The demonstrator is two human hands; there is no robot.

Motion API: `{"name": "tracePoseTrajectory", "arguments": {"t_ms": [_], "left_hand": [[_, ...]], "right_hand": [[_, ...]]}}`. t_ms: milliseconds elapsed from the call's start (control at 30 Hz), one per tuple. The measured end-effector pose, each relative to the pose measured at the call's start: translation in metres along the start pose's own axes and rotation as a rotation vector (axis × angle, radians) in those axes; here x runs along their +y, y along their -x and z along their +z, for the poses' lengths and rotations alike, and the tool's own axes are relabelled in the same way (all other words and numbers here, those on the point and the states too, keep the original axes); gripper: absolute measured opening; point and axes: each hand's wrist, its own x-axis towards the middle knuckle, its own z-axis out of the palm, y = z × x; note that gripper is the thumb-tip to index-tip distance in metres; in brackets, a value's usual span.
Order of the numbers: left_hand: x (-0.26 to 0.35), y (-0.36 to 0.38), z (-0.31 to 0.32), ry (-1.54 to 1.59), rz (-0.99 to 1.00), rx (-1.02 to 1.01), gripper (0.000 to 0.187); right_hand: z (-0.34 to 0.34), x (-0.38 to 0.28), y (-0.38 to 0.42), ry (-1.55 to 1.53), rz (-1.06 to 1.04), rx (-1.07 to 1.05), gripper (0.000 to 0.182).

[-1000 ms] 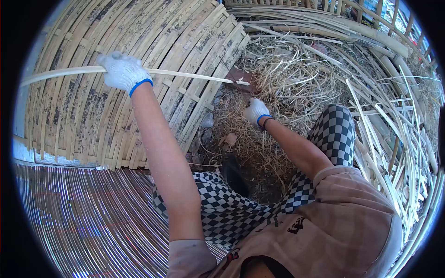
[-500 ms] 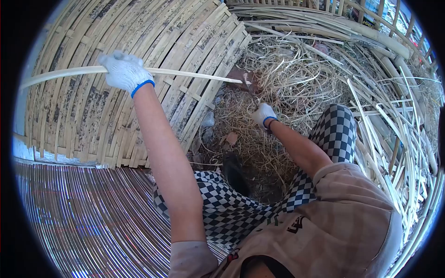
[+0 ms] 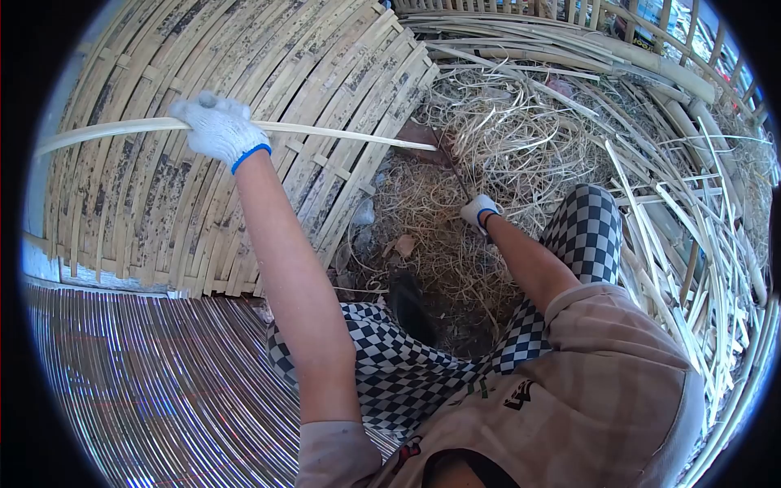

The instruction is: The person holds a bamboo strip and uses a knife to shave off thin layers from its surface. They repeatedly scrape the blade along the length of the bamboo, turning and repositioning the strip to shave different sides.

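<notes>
My left hand (image 3: 218, 128), in a white knit glove with a blue cuff, is closed around a long pale bamboo strip (image 3: 342, 134). The strip bends down past the left edge of the view, and its other end lies over a reddish-brown block (image 3: 419, 135) on the ground. In a matching glove, my right hand (image 3: 478, 210) grips a knife whose thin dark blade (image 3: 455, 169) points up toward that block. The blade's tip is right beside the strip's end. The knife's handle is hidden in my fist.
Curly bamboo shavings (image 3: 521, 138) cover the ground around the block. A woven bamboo panel (image 3: 236, 73) stands at the left, above a ribbed shiny surface (image 3: 154, 374). Split bamboo strips (image 3: 691, 252) pile up on the right, with thick poles (image 3: 687, 77) behind.
My right hand has drawn the knife slightly right and down, toward my knee. A small curl at the strip's end no longer shows. My left hand has barely moved.
</notes>
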Motion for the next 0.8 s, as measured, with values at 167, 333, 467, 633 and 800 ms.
{"name": "tracePoseTrajectory", "arguments": {"t_ms": [167,333,467,633,800], "left_hand": [[-0.006,-0.002,-0.006,0.151,-0.024,-0.065,0.074],[-0.006,-0.006,-0.003,0.217,-0.065,-0.328,0.071],[-0.009,-0.018,-0.011,0.235,-0.178,-0.617,0.065],[-0.007,-0.002,0.003,0.163,-0.115,-0.521,0.061],[-0.008,0.001,0.009,0.142,-0.031,-0.427,0.061]], "right_hand": [[0.010,-0.017,0.001,-0.010,0.019,0.057,0.048],[0.013,-0.050,-0.011,-0.265,-0.104,0.049,0.049],[-0.039,-0.134,0.094,-0.171,-0.378,0.187,0.039],[-0.054,-0.194,0.132,-0.178,-0.775,0.351,0.023],[-0.024,-0.140,0.077,-0.318,-0.478,0.158,0.032]]}}
